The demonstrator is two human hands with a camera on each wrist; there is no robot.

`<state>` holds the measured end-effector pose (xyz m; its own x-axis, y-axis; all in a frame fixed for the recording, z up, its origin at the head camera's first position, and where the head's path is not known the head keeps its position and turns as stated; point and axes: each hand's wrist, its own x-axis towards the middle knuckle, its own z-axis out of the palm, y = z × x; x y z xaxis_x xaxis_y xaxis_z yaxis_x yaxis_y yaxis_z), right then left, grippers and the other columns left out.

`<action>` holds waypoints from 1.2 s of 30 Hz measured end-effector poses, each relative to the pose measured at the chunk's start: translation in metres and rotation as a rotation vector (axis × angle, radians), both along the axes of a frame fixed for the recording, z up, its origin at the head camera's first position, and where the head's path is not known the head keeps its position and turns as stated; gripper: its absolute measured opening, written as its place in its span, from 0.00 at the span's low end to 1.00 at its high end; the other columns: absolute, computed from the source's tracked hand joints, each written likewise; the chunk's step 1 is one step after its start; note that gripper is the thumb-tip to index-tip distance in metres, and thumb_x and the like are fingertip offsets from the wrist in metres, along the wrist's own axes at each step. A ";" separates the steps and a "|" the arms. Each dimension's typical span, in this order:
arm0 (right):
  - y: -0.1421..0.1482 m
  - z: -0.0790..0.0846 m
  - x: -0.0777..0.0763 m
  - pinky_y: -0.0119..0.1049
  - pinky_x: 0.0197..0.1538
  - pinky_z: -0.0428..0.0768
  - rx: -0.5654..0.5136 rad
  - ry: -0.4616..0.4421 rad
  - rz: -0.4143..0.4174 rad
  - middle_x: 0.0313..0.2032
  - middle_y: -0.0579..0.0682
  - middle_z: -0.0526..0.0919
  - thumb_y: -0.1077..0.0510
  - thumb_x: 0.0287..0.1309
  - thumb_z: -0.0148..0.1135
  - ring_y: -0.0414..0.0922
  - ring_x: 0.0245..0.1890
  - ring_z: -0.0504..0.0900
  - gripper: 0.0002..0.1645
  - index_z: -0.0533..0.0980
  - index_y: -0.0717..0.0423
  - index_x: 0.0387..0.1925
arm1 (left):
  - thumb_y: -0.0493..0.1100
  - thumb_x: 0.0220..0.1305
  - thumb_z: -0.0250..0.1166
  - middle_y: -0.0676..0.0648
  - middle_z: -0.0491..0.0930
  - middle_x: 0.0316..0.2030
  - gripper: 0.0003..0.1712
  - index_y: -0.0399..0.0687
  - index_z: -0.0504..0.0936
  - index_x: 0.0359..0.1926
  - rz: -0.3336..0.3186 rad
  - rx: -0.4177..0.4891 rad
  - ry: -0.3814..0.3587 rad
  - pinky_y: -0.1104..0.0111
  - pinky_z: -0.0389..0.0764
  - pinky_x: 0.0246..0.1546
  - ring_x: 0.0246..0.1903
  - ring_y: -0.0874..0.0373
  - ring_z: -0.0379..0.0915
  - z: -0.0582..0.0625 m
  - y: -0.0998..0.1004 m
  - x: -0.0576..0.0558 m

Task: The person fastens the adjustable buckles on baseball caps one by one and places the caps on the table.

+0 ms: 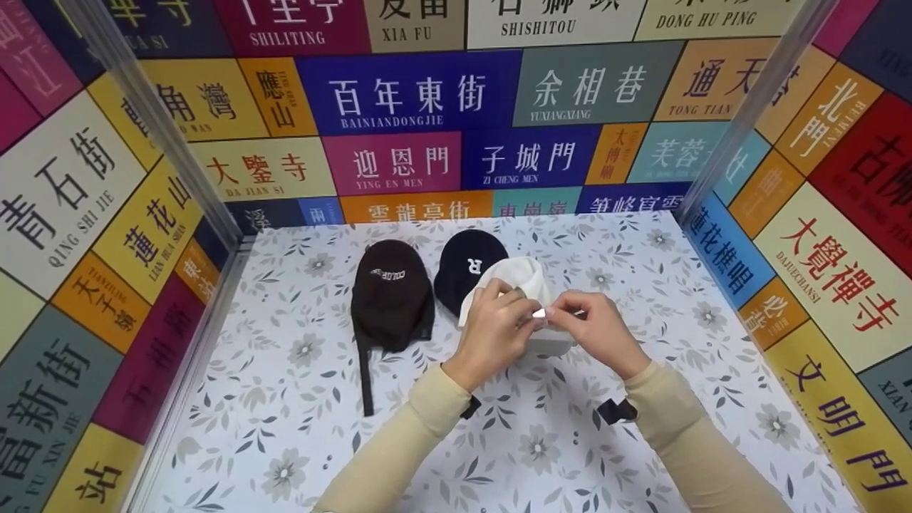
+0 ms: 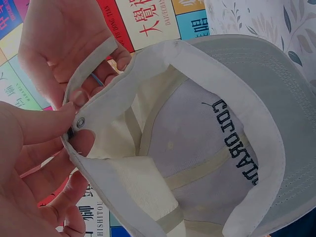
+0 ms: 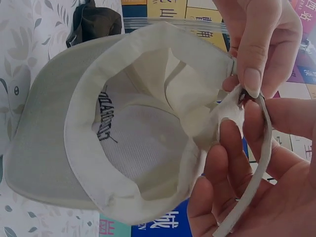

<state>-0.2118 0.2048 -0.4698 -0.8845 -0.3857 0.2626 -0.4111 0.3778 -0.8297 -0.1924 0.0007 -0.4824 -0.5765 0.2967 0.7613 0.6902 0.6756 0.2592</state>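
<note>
A white baseball cap (image 1: 520, 271) is held up over the table with its inside facing me; dark stitched letters show inside the crown (image 2: 234, 140). My left hand (image 1: 499, 320) pinches the back edge of the cap beside a small buckle (image 3: 242, 96) between thumb and fingers. Opposite it, my right hand (image 1: 591, 324) pinches the cap's thin back strap (image 3: 259, 173) at the same spot. The strap's long part curves across the right fingers in the right wrist view. The cap's grey-looking brim (image 2: 252, 59) points away from both hands in the wrist views.
Behind the white cap lies a navy cap (image 1: 467, 249) with a white R. Left of it is a dark brown cap (image 1: 392, 285), its strap (image 1: 366, 381) trailing toward me. The flower-patterned tabletop (image 1: 285, 399) is bounded by sign-covered walls (image 1: 413, 92) on three sides.
</note>
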 end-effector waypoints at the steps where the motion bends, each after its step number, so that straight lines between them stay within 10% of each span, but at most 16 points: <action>1: -0.001 -0.001 0.000 0.34 0.38 0.80 -0.010 -0.006 0.003 0.30 0.46 0.85 0.55 0.66 0.67 0.44 0.32 0.82 0.09 0.83 0.49 0.27 | 0.49 0.54 0.77 0.56 0.82 0.27 0.09 0.51 0.88 0.33 -0.004 0.004 -0.001 0.61 0.69 0.37 0.40 0.55 0.72 0.000 0.000 0.000; 14: -0.004 0.000 0.004 0.32 0.32 0.76 -0.047 -0.026 -0.030 0.28 0.55 0.83 0.65 0.64 0.65 0.43 0.27 0.78 0.09 0.82 0.62 0.28 | 0.49 0.54 0.77 0.58 0.81 0.27 0.09 0.53 0.87 0.33 0.004 -0.002 0.008 0.60 0.69 0.38 0.40 0.55 0.73 -0.002 -0.002 0.001; 36: 0.000 -0.002 0.003 0.34 0.37 0.79 -0.020 -0.026 -0.024 0.30 0.47 0.84 0.52 0.66 0.66 0.46 0.32 0.82 0.11 0.83 0.50 0.28 | 0.47 0.51 0.79 0.59 0.80 0.25 0.09 0.53 0.89 0.34 0.020 0.038 -0.010 0.62 0.69 0.38 0.40 0.56 0.73 -0.002 -0.003 0.002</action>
<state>-0.2088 0.2045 -0.4715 -0.8998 -0.3595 0.2470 -0.3805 0.3699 -0.8476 -0.1899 -0.0021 -0.4844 -0.5901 0.2557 0.7658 0.6734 0.6791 0.2922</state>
